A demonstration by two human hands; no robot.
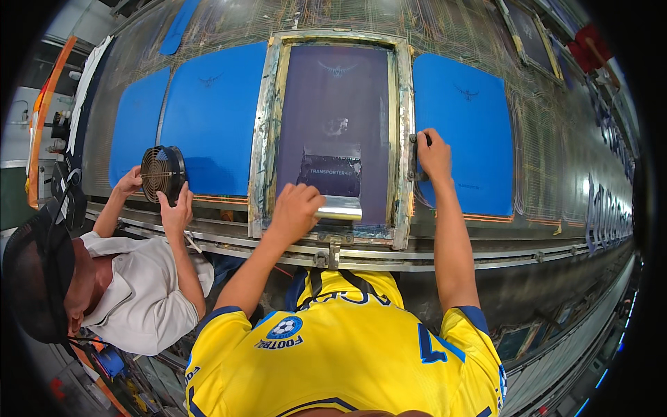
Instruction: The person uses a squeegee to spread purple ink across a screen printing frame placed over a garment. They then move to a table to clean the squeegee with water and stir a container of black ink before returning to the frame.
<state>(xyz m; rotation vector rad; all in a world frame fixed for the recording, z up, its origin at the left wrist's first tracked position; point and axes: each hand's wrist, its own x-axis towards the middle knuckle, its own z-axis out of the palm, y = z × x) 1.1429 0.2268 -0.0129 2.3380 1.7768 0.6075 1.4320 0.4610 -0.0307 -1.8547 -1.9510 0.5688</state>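
From where I stand, a silver squeegee (342,208) lies on the dark mesh (337,97) near the near edge of the screen frame (267,139), the left hand (297,212) curled round its left end. The right hand (435,158) is closed on a black handle (422,139) at the frame's right edge. Blue panels (464,146) flank it on the long table (236,21); by that table's near edge, leftward, a co-worker (142,295) holds a round fan (164,175).

Here's a bright yellow shirt (347,368), short sleeves (455,340) edged in navy (very sporty), with a round blue football badge (284,327)!
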